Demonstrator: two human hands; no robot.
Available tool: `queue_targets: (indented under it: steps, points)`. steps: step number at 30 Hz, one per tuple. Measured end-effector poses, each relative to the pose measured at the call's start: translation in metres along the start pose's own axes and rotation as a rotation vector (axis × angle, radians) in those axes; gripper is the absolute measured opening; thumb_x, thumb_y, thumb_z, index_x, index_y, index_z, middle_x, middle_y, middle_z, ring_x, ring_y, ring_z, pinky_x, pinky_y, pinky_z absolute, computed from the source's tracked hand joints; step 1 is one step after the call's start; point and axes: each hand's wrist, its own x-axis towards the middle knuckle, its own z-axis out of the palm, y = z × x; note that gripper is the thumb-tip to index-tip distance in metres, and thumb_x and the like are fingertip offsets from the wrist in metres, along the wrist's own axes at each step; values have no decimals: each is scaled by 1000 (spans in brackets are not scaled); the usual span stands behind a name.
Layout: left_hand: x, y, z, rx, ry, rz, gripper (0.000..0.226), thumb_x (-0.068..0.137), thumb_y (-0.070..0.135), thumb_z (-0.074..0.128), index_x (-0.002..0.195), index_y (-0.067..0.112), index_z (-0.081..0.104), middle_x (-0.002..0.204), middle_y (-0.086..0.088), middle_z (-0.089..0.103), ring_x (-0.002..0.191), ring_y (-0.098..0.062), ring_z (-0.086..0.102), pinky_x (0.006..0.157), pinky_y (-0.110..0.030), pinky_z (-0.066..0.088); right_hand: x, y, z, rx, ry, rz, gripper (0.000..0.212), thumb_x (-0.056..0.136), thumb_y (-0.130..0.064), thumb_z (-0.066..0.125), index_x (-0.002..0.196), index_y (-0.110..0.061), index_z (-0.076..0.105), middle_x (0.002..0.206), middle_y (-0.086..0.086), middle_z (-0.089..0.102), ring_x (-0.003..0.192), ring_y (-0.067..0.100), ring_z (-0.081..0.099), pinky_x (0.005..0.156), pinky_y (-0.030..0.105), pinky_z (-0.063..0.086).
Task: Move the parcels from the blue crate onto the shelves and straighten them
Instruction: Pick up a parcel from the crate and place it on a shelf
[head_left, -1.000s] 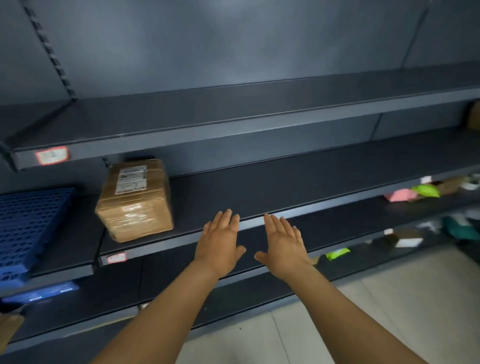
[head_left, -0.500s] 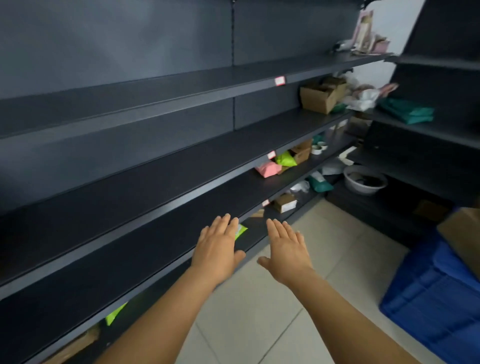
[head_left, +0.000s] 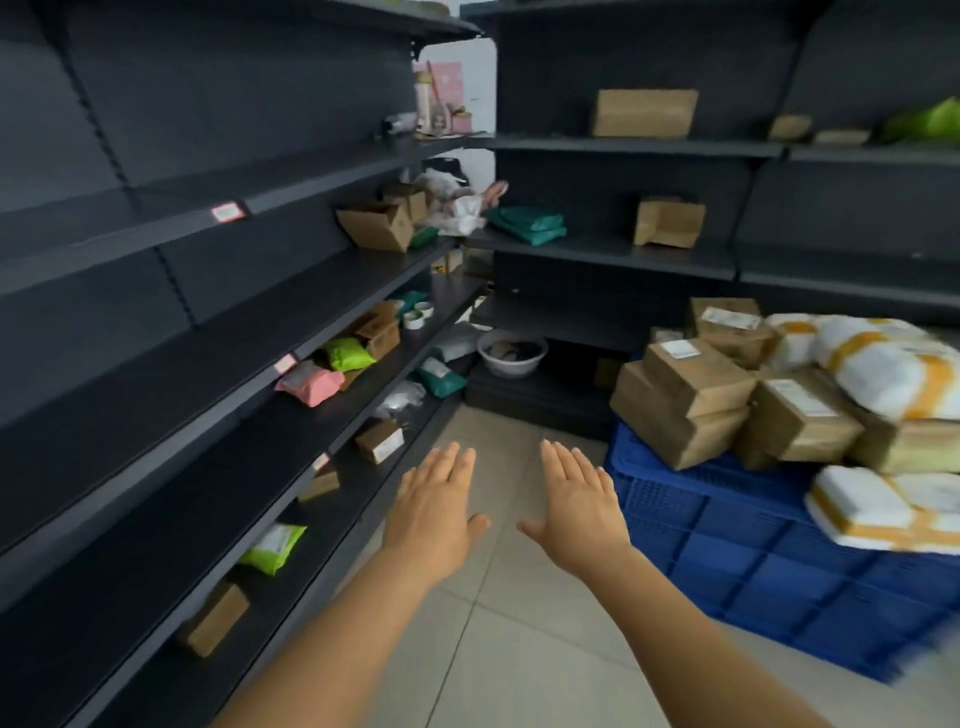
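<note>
A blue crate (head_left: 753, 551) stands on the floor at the right, heaped with several brown cardboard parcels (head_left: 691, 400) and white-and-orange padded bags (head_left: 883, 364). Dark metal shelves (head_left: 218, 364) run along the left. My left hand (head_left: 434, 514) and my right hand (head_left: 579, 512) are stretched out flat in front of me over the floor, palms down, fingers apart, holding nothing. The right hand is just left of the crate's near corner and does not touch it.
The left shelves carry a pink bag (head_left: 310, 383), green bags (head_left: 347, 354), and small boxes (head_left: 382, 440). More shelves at the back hold boxes (head_left: 644, 111) and teal bags (head_left: 530, 224). A white basin (head_left: 511, 353) sits low in the corner. Tiled floor (head_left: 493, 649) lies between shelves and crate.
My view has swung right, away from the shelf with the brown box, and the blue crate with its parcels has come into sight. Both hands stay open and empty, held out as before.
</note>
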Motion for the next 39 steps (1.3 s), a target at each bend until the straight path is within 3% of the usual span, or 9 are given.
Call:
queue_targets:
  steps: [13,23,30,39]
  points:
    - [161,136,30,-52,-58,330,76,96,42,50,154,21,5,162,3,0,149,-16,-2,120,-38,7,59,155,-43,2,112,358,95,90,-45,61,155,-18,-3,163,0,4,150,21,0,121,42,7]
    - [291,215,49,-69,-104,530,76,95,43,51,154,21,7,162,2,5,149,-17,3,120,-39,9,136,244,-79,28,165,532,95,89,-45,62,155,-17,-1,162,-1,6,150,20,1,122,43,8]
    - [345,250,81,-69,-166,519,78,95,45,51,154,18,8,161,0,10,148,-17,8,120,-39,14,172,300,-81,74,174,628,93,89,-46,60,155,-18,1,162,-1,8,149,19,4,121,41,8]
    - [421,289,145,-99,-242,279,79,96,48,47,154,15,5,161,-2,10,148,-17,10,119,-38,17,254,394,-61,152,32,587,93,88,-49,60,155,-17,4,162,0,11,149,19,9,121,42,11]
